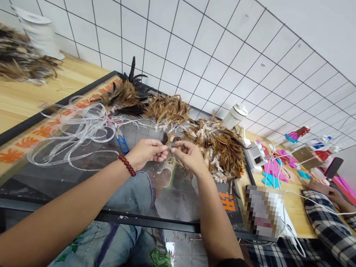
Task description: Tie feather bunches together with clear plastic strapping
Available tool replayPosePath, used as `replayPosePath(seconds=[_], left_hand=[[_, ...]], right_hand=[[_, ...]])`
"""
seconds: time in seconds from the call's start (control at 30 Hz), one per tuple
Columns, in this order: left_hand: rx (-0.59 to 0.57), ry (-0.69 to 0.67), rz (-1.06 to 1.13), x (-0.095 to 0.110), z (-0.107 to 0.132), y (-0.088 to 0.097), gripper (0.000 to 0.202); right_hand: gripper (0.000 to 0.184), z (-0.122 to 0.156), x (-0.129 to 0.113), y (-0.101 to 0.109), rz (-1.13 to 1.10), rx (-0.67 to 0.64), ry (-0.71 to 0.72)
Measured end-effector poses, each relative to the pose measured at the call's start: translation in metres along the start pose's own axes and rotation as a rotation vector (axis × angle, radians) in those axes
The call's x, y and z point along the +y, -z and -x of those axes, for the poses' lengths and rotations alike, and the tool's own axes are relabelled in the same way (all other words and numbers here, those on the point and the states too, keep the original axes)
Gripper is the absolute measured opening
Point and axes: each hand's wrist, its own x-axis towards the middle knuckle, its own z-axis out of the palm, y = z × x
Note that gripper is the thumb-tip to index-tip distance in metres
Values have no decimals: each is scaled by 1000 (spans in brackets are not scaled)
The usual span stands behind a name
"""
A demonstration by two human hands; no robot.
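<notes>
Above the glass panel, my left hand [146, 152], with a beaded bracelet on its wrist, pinches a small brown feather [170, 140]. My right hand [190, 155] faces it, thumb and forefinger closed at the feather's other side. Fingers partly cover the feather. Just behind the hands lies a pile of brown feathers [168, 110]. A larger feather pile [220, 145] spreads to the right, and a darker feather bunch [124, 97] lies to the left. Loose clear ribbon [83, 129] is tangled left of my left hand, with a blue cutter [122, 143] beside it.
A black-framed glass panel [49, 208] forms the work surface. Farther left are more feathers [7, 52] and a white spool [42, 33]. A white bottle [235, 115] stands behind. At right are a power strip [256, 158], cables and a co-worker's plaid sleeve [324, 217].
</notes>
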Motion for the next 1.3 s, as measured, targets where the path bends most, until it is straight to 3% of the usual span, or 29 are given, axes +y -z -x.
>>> replayPosePath(seconds=[0.07,0.13,0.3,0.4,0.5,0.6,0.7,0.83,0.9,1.1,1.3], left_hand=[[-9,-6,-3,0,-1,0,20],[2,-7,5,0,-1,0,18],[86,6,118,5,0,0,9],[149,-32,173,6,0,0,5],[189,-67,190,7,-1,1,6],[184,-72,189,7,-1,1,7],[163,-73,209,7,-1,1,6],[132,-42,286,6,0,0,8],[98,1,312,5,1,-1,9],[28,103,320,1,0,-3,8],[64,119,325,2,0,-4,8]], right_hand=[[40,2,-1,2,-10,-165,-22],[36,2,0,-1,-77,-238,-21],[27,-2,-2,-7,-195,-57,-86],[25,1,-6,-6,35,3,-73],[22,7,-11,-7,410,-69,-91],[9,10,-11,-12,530,-178,-59],[8,6,-7,-14,309,-168,-69],[21,-1,-6,-18,-351,95,-98],[23,-1,-8,-23,-552,165,-85],[21,1,-9,-41,-645,182,-27],[24,-3,4,-40,-509,202,49]])
